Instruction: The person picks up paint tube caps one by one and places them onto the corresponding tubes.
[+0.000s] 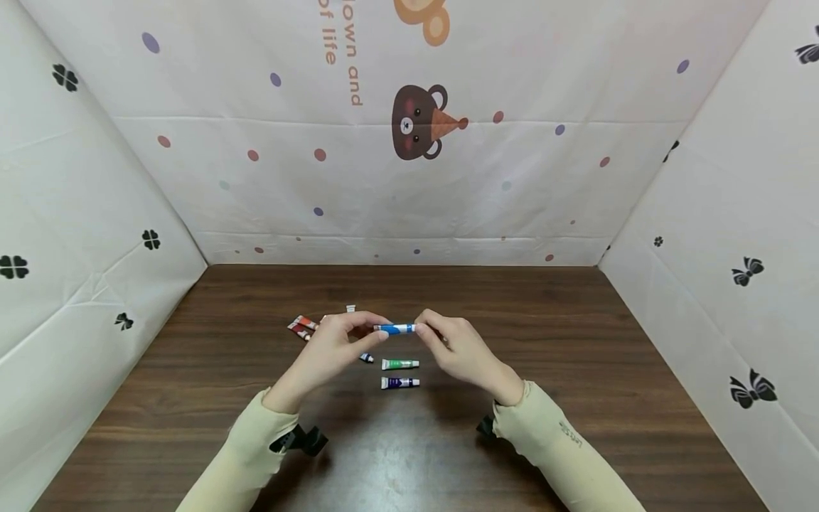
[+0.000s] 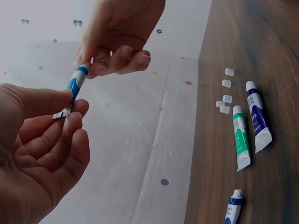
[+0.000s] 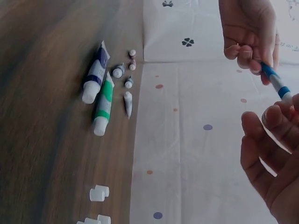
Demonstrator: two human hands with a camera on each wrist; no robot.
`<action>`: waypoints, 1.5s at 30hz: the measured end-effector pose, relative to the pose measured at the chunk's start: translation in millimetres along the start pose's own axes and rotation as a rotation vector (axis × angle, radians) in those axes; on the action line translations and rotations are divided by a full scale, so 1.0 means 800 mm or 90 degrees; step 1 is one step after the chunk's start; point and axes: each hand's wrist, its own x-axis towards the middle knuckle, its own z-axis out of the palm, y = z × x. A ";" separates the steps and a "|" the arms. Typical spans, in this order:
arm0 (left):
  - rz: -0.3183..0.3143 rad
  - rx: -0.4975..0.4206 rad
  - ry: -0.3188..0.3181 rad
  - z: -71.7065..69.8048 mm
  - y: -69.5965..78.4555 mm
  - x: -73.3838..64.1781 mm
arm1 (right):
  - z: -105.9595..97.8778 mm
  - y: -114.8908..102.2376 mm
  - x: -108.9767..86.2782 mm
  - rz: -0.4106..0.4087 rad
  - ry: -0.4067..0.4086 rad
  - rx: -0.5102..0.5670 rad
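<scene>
A small blue-and-white paint tube (image 1: 398,329) is held level above the table between both hands. My left hand (image 1: 333,348) pinches its flat crimped end between thumb and fingers. At the other end, the fingertips of my right hand (image 1: 463,352) pinch the tube's tip, covering the cap or nozzle there. Below the hands lie a green paint tube (image 1: 400,364) and a dark purple paint tube (image 1: 400,382), side by side, both with white caps. Several loose white caps (image 2: 226,84) sit on the wood in the left wrist view, hidden behind my right hand in the head view.
Beyond my left hand lie an orange-red tube (image 1: 307,323), a dark red tube (image 1: 298,331) and a white-ended tube (image 1: 350,308). Another blue tube (image 1: 366,357) is partly covered by that hand. Printed white cloth (image 1: 409,192) walls the brown wooden table (image 1: 544,313) at back and sides.
</scene>
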 end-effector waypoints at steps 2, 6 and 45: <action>0.000 0.006 0.001 0.001 0.001 0.000 | 0.000 -0.001 0.000 0.026 -0.007 0.017; -0.013 0.002 0.012 0.000 -0.001 0.002 | -0.001 -0.001 0.001 0.057 -0.011 0.016; -0.077 -0.070 -0.018 -0.003 -0.036 0.033 | 0.004 0.022 0.004 0.113 -0.009 -0.081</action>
